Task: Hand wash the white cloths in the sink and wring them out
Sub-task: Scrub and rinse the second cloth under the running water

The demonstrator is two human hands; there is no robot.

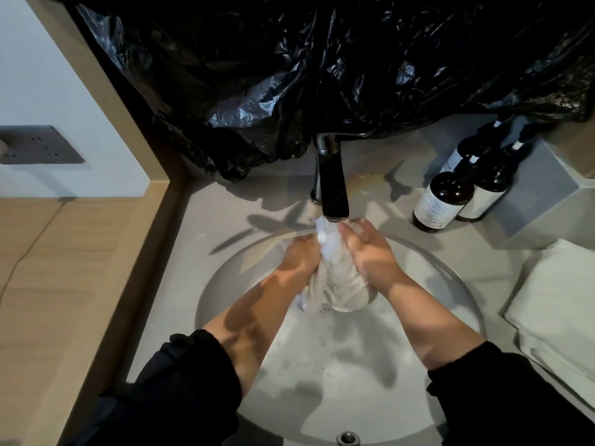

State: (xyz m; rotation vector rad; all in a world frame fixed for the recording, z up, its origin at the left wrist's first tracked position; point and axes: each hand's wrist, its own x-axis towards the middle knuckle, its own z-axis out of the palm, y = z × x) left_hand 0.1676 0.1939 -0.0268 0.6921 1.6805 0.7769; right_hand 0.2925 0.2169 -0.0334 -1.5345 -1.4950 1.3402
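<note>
Left sleeve (pixel 180 381) and right sleeve (pixel 502 387), both black, ending at mid-forearm along the lower edge of the view. Round metal fitting (pixel 347 438) set in the near wall of the sink (pixel 212 294); scattered bubbles and a film of water on the basin floor.

Left hand (pixel 301 255) and right hand (pixel 370 255) held over the far half of the basin, palms facing, with the white cloth (pixel 338 281) bunched between them. Left fingers curled round the cloth's left side, fingertips hidden behind the fabric. Right fingers and thumb wrapped round its upper right side, wet and glossy. Cloth soaked and gathered into an upright roll, lower end hanging below both hands, upper end white with foam or water directly beneath the spout of the dark faucet (pixel 333 185).

Counter at right: two dark pump bottles (pixel 442 201) with pale labels, standing side by side and touching; grey box (pixel 544 194) just behind them; folded white cloths (pixel 553 304) stacked beside the basin rim. Crumpled black plastic sheet (pixel 289 59) draped across the wall behind the faucet. Grey wall socket (pixel 38 144) at far left, above a wooden surface (pixel 64 268) with a thin cable (pixel 29 246) lying on it.
</note>
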